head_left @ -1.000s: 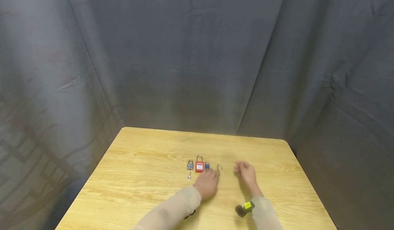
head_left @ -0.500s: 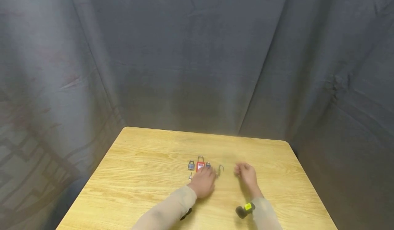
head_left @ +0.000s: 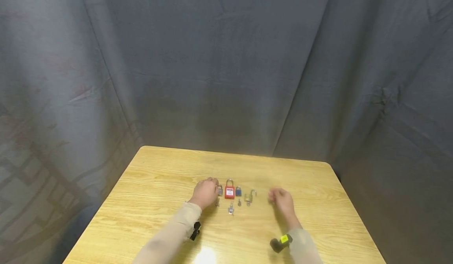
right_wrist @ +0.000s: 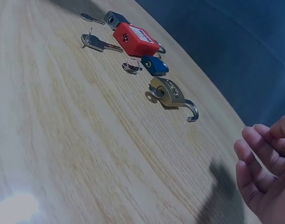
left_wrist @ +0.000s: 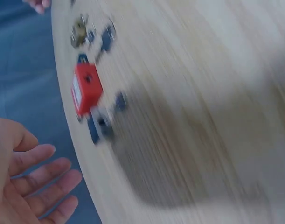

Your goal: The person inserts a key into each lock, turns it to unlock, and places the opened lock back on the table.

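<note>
**Four padlocks in a row, left hand at the grey one**

A row of small padlocks lies near the middle of the wooden counter (head_left: 159,201). From left to right in the head view: a grey padlock (head_left: 220,190), a taller red padlock (head_left: 229,191), a small blue padlock (head_left: 238,191) and a brass padlock (head_left: 249,197) whose shackle stands swung open. Keys lie just on the near side of the row: one below the grey padlock, a silver key (head_left: 231,208) below the red one, and a small key (head_left: 239,203) below the blue one. A key sits in the brass padlock's keyhole in the right wrist view.

The left hand (head_left: 205,192) is at the left end of the row, fingertips right beside the grey padlock; whether they touch it cannot be told. In the left wrist view, which is blurred, its fingers are spread loose and hold nothing.

The right hand (head_left: 281,201) hovers to the right of the brass padlock, apart from it, fingers loosely curled and empty.

A dark cloth backdrop (head_left: 226,67) hangs behind the counter.
</note>
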### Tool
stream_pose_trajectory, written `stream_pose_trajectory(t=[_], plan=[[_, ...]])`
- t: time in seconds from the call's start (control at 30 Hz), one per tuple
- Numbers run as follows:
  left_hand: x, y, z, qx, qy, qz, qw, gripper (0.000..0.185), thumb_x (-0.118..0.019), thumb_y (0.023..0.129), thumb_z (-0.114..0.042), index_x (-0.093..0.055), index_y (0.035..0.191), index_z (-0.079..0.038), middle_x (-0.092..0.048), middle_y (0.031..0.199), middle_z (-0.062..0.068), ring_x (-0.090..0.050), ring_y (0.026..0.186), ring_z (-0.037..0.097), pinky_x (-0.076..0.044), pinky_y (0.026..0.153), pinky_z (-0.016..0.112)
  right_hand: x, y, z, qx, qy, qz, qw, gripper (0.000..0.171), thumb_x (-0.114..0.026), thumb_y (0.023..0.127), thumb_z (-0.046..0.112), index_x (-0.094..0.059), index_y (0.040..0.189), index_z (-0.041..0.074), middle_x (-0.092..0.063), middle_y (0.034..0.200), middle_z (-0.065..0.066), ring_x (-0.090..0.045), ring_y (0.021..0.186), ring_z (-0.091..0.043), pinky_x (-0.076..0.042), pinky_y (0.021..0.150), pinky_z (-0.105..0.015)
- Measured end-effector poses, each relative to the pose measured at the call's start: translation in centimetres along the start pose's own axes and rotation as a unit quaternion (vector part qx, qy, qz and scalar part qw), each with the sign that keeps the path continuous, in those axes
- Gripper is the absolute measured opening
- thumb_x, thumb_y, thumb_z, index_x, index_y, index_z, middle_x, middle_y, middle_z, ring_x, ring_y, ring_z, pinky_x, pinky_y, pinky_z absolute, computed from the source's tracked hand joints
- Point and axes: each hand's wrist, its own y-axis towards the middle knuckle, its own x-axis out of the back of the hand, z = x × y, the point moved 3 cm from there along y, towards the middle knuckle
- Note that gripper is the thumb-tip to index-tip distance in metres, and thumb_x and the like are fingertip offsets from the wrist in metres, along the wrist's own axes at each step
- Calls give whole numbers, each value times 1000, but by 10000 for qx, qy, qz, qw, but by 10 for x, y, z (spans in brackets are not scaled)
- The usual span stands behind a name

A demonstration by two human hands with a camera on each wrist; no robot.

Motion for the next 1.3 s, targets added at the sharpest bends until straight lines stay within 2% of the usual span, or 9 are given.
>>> stream_pose_trajectory(t=[0.23,0.4,0.5,0.6,0.67,0.73,0.97,1.1,1.3], plan=[[3,-10,29,506,-220,590,9967,12,-57,91,-10,-68,92,-5,-69,80,4,-59,61,11,-52,53,27,-8,-2,-2,-117,-181,151,9997,32,-43,102,13,-45,123,-12,-54,93,-8,-52,84,-20,-54,79,-32],[3,-15,35,691,-282,660,9950,13,-57,92,-11,-68,94,-5,-70,83,5,-58,61,10,-51,51,26,-23,-5,5,-194,-900,379,9950,34,-44,102,22,-48,125,-4,-55,101,-13,-55,91,-25,-53,85,-38],[3,-15,37,739,-255,634,9949,13,-57,92,-11,-68,94,-6,-71,85,5,-60,62,11,-51,50,27,-38,-7,13,-46,-1576,535,9860,32,-46,101,23,-52,123,0,-57,108,-16,-56,95,-27,-53,85,-38],[2,-15,38,753,-232,635,9949,13,-57,92,-12,-68,95,-6,-70,84,5,-60,62,12,-51,50,28,-54,-8,19,411,-2463,720,9656,28,-49,100,19,-56,118,-1,-61,102,-17,-60,89,-24,-55,78,-35],[1,-14,39,756,-216,614,9950,12,-58,92,-13,-68,94,-7,-70,83,4,-60,63,12,-51,51,29,-65,-7,19,774,-3164,820,9419,23,-51,98,15,-60,111,-3,-64,93,-14,-61,80,-20,-56,70,-31],[1,-13,40,781,-202,612,9949,12,-58,92,-13,-68,94,-7,-70,84,4,-60,64,12,-52,52,29,-75,-9,16,719,-3538,964,9275,20,-52,97,13,-61,106,-2,-64,87,-12,-60,73,-20,-55,64,-30],[5,-14,34,713,-261,600,9953,13,-58,91,-12,-69,95,-5,-71,86,6,-64,67,15,-54,54,30,-97,-14,6,606,-4926,1092,8612,6,-64,86,13,-62,86,7,-58,75,-3,-52,65,-17,-47,56,-28],[7,-15,32,664,-205,579,9959,13,-57,92,-12,-68,94,-5,-69,82,5,-58,61,11,-51,50,27,-102,-15,3,761,-5312,1005,8378,9,-66,83,11,-58,78,8,-54,76,-5,-50,67,-20,-46,56,-30],[4,-15,32,695,-162,539,9960,13,-57,92,-12,-68,93,-6,-70,81,4,-60,61,12,-51,50,27,-109,-14,-3,1022,-5780,929,8043,9,-66,82,11,-60,84,4,-56,82,-11,-51,72,-23,-49,57,-34]])
